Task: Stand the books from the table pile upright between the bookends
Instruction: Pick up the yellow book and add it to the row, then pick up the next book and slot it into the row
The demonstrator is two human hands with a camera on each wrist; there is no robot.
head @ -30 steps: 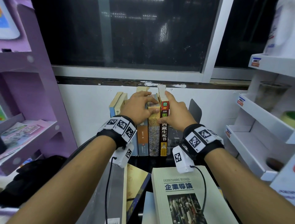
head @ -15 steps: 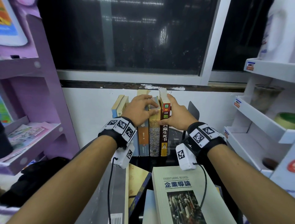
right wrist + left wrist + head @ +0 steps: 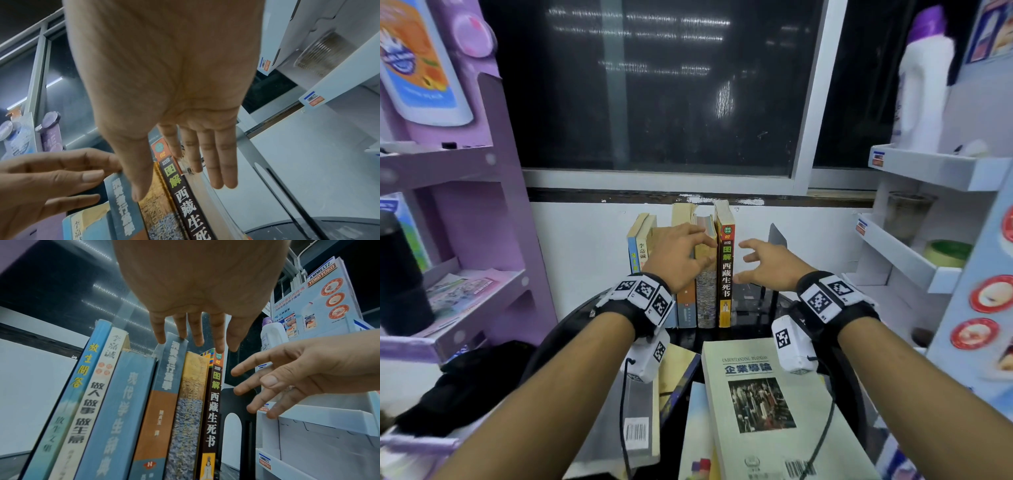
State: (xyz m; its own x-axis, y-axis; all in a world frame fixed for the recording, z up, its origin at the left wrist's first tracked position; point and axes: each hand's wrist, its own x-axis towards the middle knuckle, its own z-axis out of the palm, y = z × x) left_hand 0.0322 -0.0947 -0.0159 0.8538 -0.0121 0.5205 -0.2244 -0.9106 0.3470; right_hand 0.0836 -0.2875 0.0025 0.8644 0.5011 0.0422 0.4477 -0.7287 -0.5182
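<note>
Several books stand upright in a row at the back of the black round table (image 3: 750, 325). The rightmost has a black and red spine (image 3: 726, 270) (image 3: 213, 402) (image 3: 185, 194). My left hand (image 3: 698, 246) (image 3: 197, 337) rests with straight fingers on the tops of the middle books, touching the blue and orange one (image 3: 164, 394). A little right of the row, my right hand (image 3: 753, 257) (image 3: 195, 162) hovers with spread fingers and holds nothing. Further right stands the black bookend (image 3: 777, 236) (image 3: 232, 402), with a gap between it and the row. The left bookend is hidden.
The pile lies at the table's near side: a pale green business book (image 3: 767, 404), a grey book with a barcode (image 3: 637, 411) and a yellowish one (image 3: 674, 370). A purple shelf (image 3: 465, 294) stands left, a white shelf (image 3: 893, 253) right, and a white wall behind.
My right hand has let go of the black and red book and drawn back to the right, fingers spreading. My left hand stays on the book tops.
</note>
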